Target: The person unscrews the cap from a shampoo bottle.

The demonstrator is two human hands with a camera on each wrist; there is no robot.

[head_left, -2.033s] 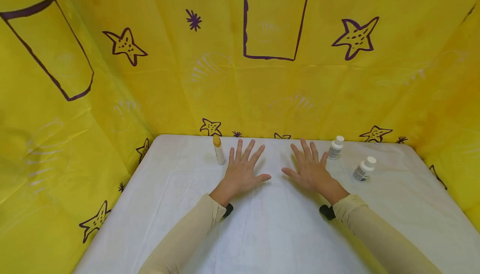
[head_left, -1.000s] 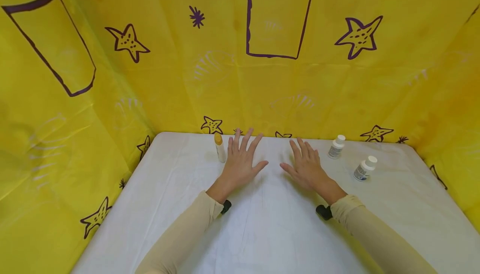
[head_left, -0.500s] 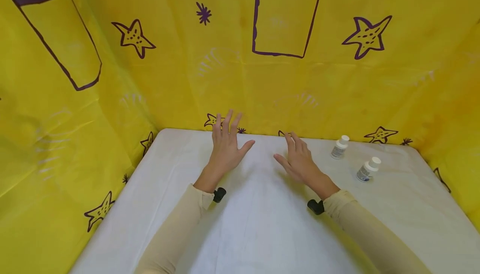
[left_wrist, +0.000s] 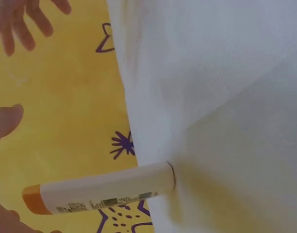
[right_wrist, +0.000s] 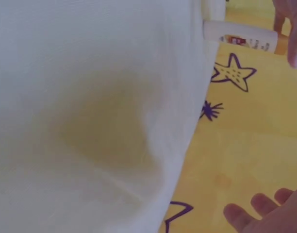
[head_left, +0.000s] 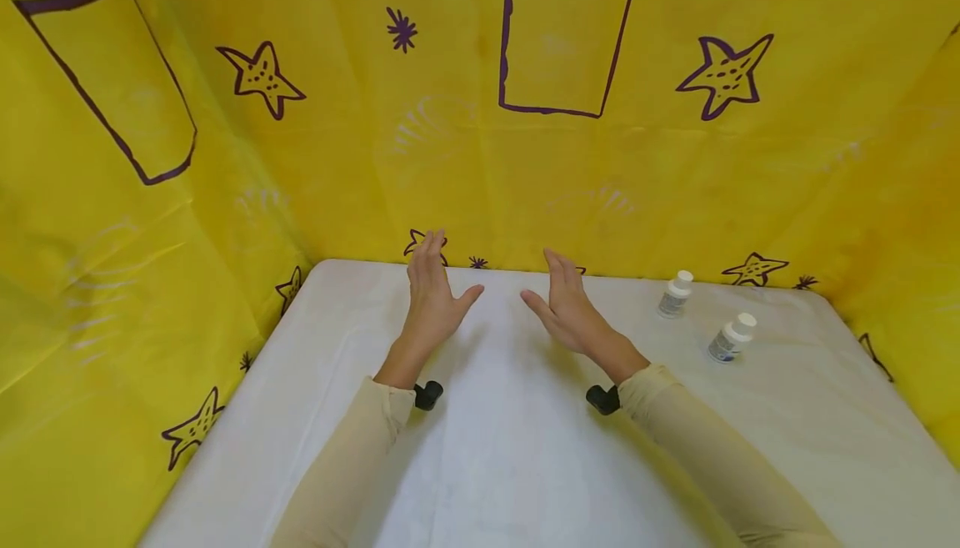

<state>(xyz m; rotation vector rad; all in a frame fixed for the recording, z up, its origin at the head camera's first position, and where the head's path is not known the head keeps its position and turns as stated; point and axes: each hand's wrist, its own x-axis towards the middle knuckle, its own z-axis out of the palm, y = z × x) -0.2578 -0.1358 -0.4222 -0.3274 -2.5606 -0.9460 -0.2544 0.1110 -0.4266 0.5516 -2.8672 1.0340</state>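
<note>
My left hand (head_left: 433, 310) is raised near the back of the table, its thumb spread from straight fingers. A white tube with an orange cap (left_wrist: 107, 188) stands upright on the table, hidden behind this hand in the head view. In the left wrist view the thumb (left_wrist: 8, 121) is apart from the tube and the palm edge lies close to the cap. The right wrist view shows the left fingers near the cap too. My right hand (head_left: 572, 314) hovers over the table opposite, fingers extended, holding nothing. Nearest to it on the right is a small white bottle (head_left: 675, 296).
A second small white bottle (head_left: 731, 339) stands further right and nearer. Both bottles are upright on the white-covered table (head_left: 510, 448). Yellow cloth (head_left: 450, 164) with drawn starfish hangs behind and at the sides. Black cameras sit under both wrists.
My left hand has moved left and now covers the tube in the head view, its fingers drawing together. My right hand has moved left and turned palm-inward. Both bottles stay in place.
</note>
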